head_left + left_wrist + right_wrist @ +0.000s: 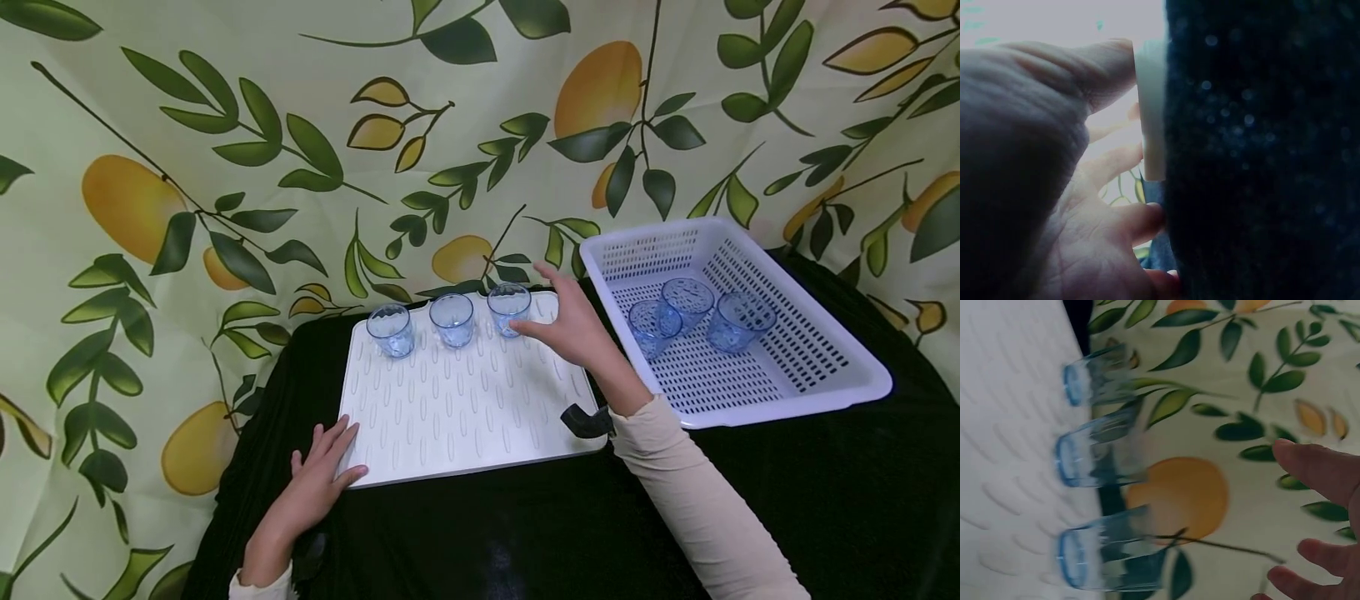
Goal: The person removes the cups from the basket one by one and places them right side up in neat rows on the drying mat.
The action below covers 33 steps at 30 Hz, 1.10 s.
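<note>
A white ridged board (450,417) lies on the dark cloth. Three clear blue glasses stand upright in a row along its far edge: a left glass (391,332), a middle glass (452,322) and a right glass (509,308). Beside the right glass is my right hand (566,325), thumb and fingers spread with nothing between them; in the right wrist view its fingers (1322,469) are apart from all three glasses. My left hand (311,483) rests at the board's near left corner, fingers extended. Up close, the left thumb (1110,69) touches the board's edge (1152,125).
At the right, a pale lavender plastic basket (795,412) with slotted walls holds three more blue glasses (738,323). Behind the table hangs a fabric backdrop (450,108) printed with leaves and orange fruit. Black cloth (480,533) covers the table.
</note>
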{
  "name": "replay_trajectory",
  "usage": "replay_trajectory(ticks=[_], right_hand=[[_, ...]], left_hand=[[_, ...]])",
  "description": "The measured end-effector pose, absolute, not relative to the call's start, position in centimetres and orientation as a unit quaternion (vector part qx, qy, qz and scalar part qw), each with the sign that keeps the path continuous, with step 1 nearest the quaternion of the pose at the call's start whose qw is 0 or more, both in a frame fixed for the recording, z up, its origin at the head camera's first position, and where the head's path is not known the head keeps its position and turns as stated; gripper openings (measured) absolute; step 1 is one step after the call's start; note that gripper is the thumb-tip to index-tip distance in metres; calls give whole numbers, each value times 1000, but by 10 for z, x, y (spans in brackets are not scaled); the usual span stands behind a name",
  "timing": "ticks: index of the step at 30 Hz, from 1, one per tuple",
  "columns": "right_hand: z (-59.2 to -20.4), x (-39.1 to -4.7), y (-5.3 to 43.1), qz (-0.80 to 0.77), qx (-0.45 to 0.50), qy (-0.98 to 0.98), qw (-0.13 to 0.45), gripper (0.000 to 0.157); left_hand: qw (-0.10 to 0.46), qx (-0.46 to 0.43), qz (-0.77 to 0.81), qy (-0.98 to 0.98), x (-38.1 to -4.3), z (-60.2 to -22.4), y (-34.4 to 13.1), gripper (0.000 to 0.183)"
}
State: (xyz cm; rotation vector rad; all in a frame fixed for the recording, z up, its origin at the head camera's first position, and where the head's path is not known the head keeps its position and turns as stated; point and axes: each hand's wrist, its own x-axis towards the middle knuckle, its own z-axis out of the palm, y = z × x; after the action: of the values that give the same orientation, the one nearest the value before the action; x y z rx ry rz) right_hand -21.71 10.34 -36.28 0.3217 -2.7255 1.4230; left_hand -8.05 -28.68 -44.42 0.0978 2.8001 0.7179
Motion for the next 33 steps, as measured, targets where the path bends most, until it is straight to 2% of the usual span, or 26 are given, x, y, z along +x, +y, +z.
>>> replay_trajectory(ticks=[5, 11, 24, 33], right_hand=[[-331, -196, 116, 434, 142, -889, 45, 83], [-311, -193, 137, 386, 175, -905, 41, 71], [-313, -218, 211, 262, 230, -937, -6, 61], [-335, -229, 253, 252, 247, -935, -45, 70]], left_hand=[[118, 37, 248, 961, -80, -445, -288, 72], [105, 50, 253, 960, -80, -446, -290, 71], [112, 39, 251, 961, -79, -446, -288, 71], [103, 48, 260, 959, -79, -445, -288, 71]])
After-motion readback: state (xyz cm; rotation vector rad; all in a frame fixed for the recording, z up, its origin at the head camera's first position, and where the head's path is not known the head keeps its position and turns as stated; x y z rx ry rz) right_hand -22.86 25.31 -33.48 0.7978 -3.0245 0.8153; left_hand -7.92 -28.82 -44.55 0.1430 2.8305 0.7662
